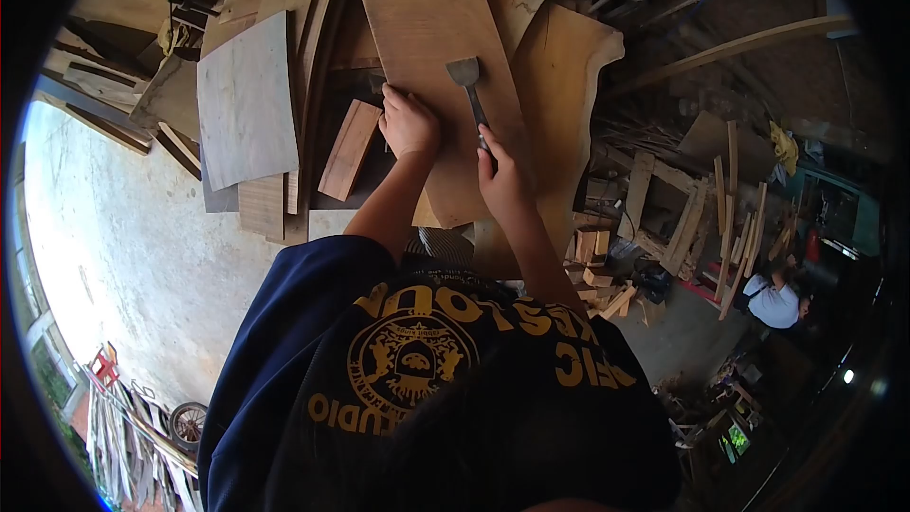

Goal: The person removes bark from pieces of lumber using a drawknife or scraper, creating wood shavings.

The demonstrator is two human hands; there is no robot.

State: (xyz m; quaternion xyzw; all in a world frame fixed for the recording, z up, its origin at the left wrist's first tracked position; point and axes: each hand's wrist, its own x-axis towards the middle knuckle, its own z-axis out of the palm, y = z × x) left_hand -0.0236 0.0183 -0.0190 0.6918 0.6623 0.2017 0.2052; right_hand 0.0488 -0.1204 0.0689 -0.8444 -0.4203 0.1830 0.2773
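A wide brown board (441,14) lies in front of me on top of other boards. My right hand (504,171) is closed round the dark handle of a scraper (464,73), whose flat metal blade rests over the board's face. My left hand (410,123) lies at the board's left edge, with its fingers bent over something dark that I cannot make out. Just left of that hand sits a short reddish wood block (350,150), on a dark surface.
Greyish board (248,102) and stacked planks lie at the left. A live-edge slab (564,85) lies to the right. Further right are wood offcuts (592,245), leaning strips (732,209) and a person in a white shirt (774,303). Wheel (189,425) at lower left.
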